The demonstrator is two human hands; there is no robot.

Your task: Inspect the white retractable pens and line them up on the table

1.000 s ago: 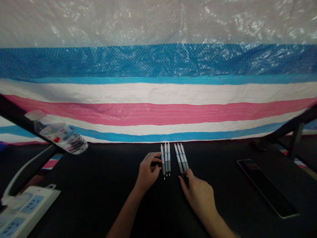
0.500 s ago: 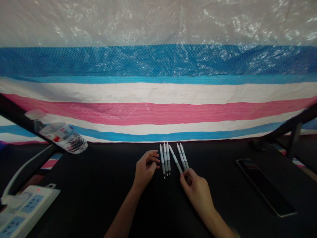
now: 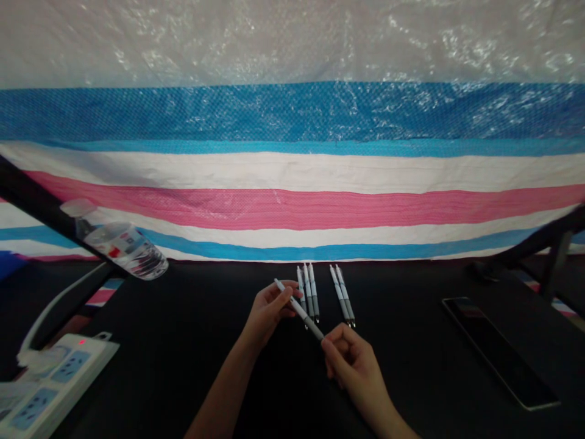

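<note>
A white pen with a grey grip (image 3: 301, 313) slants between my two hands, raised in front of the other pens. My right hand (image 3: 356, 360) is closed on its grey tip end. The thumb and fingers of my left hand (image 3: 269, 310) pinch its white upper end. Just beyond my left fingers lie three similar pens (image 3: 311, 292) side by side, the leftmost partly hidden behind the fingers and the held pen. Two more pens (image 3: 342, 296) rest together to the right, above my right hand.
On the black table (image 3: 173, 366), a dark phone (image 3: 500, 352) lies at the right. A white power strip (image 3: 59, 378) with a red light sits at the lower left. A tilted clear bottle (image 3: 130, 249) is at the back left. A striped plastic sheet (image 3: 292, 207) hangs behind.
My right hand has lifted one pen from beside the right pair and brought it left, toward me. My left hand, which was empty, now grips its upper end.
</note>
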